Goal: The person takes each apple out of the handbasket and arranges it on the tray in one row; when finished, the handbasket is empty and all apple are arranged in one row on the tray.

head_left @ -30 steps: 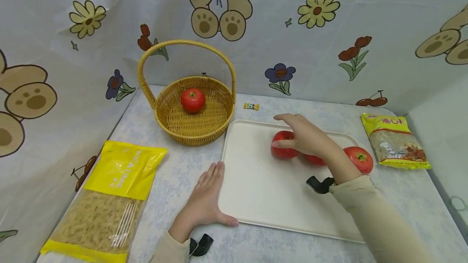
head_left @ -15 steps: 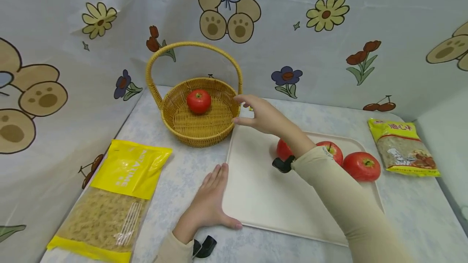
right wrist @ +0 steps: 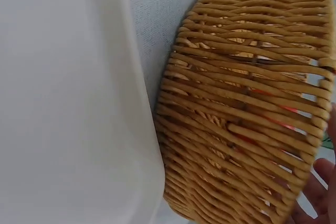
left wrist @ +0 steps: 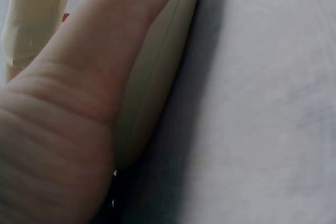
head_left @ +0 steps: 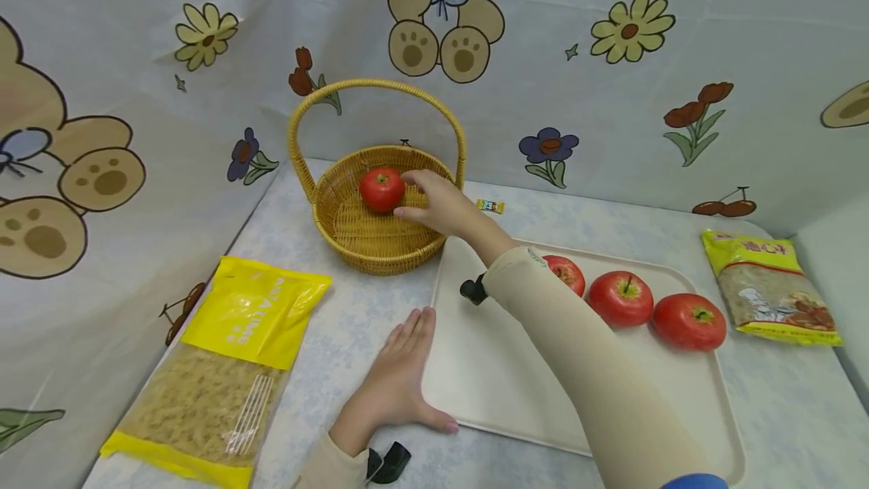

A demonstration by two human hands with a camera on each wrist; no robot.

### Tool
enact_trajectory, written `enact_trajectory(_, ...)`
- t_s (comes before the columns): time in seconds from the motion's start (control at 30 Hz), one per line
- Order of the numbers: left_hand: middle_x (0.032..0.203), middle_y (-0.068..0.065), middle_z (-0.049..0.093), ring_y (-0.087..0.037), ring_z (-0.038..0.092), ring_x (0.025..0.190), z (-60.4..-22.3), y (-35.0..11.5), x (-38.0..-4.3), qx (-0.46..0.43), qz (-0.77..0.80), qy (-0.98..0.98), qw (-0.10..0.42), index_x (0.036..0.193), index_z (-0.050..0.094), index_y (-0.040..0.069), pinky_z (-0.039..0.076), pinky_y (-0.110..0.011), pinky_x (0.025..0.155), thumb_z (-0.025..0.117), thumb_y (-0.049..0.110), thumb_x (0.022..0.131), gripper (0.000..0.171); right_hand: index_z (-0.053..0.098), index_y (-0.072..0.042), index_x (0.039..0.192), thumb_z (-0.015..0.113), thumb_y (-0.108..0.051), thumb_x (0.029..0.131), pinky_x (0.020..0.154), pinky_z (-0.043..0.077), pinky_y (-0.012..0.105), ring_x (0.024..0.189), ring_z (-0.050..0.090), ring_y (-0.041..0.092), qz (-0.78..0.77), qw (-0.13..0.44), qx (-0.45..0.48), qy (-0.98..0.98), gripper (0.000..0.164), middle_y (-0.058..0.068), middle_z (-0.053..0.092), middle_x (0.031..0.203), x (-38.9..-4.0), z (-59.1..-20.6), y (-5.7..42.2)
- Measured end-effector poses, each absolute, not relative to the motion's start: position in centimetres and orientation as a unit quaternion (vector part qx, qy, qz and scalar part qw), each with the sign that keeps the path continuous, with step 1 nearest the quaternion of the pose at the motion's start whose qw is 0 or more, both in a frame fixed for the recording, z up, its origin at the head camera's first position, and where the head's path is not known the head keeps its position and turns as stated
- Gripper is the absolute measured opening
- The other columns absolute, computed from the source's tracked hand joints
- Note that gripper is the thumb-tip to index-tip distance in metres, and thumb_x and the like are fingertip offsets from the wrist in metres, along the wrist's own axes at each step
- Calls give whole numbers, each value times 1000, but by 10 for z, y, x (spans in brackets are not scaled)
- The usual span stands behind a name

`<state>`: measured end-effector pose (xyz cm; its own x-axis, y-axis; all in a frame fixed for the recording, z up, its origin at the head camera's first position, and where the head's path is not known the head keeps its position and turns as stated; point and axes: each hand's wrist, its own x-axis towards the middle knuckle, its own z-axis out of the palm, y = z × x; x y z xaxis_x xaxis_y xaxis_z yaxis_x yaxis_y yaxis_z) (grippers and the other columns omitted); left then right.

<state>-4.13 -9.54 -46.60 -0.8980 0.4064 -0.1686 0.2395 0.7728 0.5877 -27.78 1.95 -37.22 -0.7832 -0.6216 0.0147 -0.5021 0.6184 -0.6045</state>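
My right hand [head_left: 441, 206] reaches over the right rim of the wicker basket [head_left: 370, 256], thumb and fingers apart, fingertips right at the side of a smooth red tomato [head_left: 380, 189]. In the right wrist view the basket wall [right wrist: 236, 108] hides most of that hand, and red shows through the weave. My left hand [head_left: 397, 383] rests at the near left corner of the white tray [head_left: 502, 383], fingers straight along its side and thumb along its front edge. Several red apples [head_left: 621, 299] are on the tray's right and back part, one partly behind my right sleeve.
On the left lies a yellow bag of pasta [head_left: 224, 353]; at the far right is a smaller yellow bag of grain [head_left: 770, 289]. A small wrapped candy [head_left: 491, 206] lies behind the tray. The basket's tall handle [head_left: 380, 84] arches over it. A patterned cloth hangs behind.
My right hand has left the apples on the tray and moved left and back, over the basket rim to the tomato. My left hand stays at the tray corner. The view has shifted slightly.
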Motion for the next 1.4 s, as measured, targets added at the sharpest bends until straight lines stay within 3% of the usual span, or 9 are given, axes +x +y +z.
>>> enact_trajectory(0.27,168,-6,-6,-21,-5,156,-464,-96,-41,174,286,932,143,159,-8,10,4,-46,127,82,78,48,158,38,-12,151,67,-46,92,119,34,40,142,40,23,-299,112,-280,905,75,6,41,155,-293,-387,-3)
enact_trajectory(0.67,168,-3,-9,-19,-8,156,-467,-99,-43,181,287,930,141,159,-10,13,4,-45,127,81,80,48,158,28,-17,157,71,-41,90,112,43,43,131,50,26,-282,114,-281,910,83,7,36,147,-297,-397,-16)
enact_trajectory(0.97,168,-3,-8,-19,-8,156,-466,-98,-42,179,300,926,143,160,-8,12,3,-45,127,82,78,48,158,30,-17,155,71,-41,91,116,38,45,139,43,27,-290,125,-266,911,79,5,28,157,-300,-398,-22)
enact_trajectory(1.13,168,-3,-7,-19,-8,156,-465,-98,-42,180,303,924,145,160,-7,11,2,-46,127,83,77,49,158,31,-14,151,68,-37,93,117,38,42,140,43,25,-321,130,-261,901,73,6,34,156,-301,-399,-24)
enact_trajectory(1.4,168,-5,-6,-21,-7,156,-463,-99,-42,182,293,928,140,159,-6,9,3,-45,127,82,78,49,158,19,-17,159,67,-40,93,115,39,45,139,43,28,-322,128,-240,907,84,6,26,158,-306,-405,-32)
